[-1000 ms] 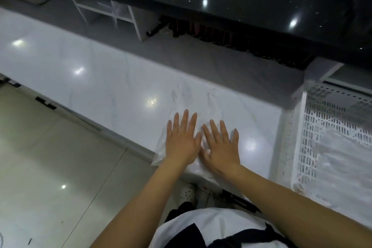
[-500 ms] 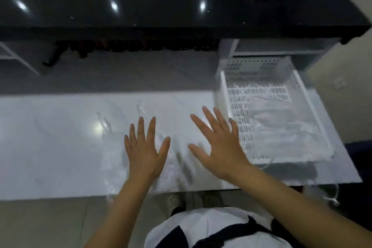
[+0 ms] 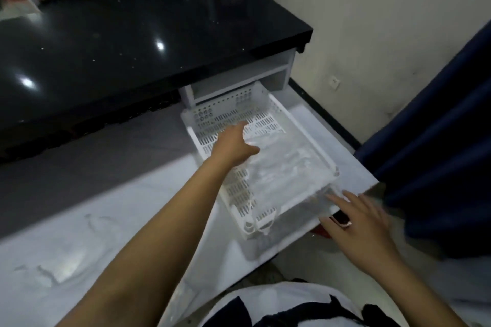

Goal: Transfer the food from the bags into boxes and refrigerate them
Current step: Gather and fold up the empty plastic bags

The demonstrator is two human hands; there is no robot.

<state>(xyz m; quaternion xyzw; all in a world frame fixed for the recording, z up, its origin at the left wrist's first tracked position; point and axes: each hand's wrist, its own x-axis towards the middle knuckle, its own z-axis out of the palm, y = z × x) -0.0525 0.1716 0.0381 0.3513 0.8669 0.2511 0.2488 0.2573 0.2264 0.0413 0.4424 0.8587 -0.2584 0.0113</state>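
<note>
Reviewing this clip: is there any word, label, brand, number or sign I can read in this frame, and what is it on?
None: no readable text shows anywhere in the head view.
White perforated basket: no label or marking visible.
Clear plastic bags in the basket: no print can be made out; blurred.
Wall socket: too small to show any marking.
Shelves behind the black counter: blurred, nothing legible.

A basket sat on the counter at its right end, with plastic bags lying inside it. A raised ledge ran behind it, and a curtain hung to the right.
</note>
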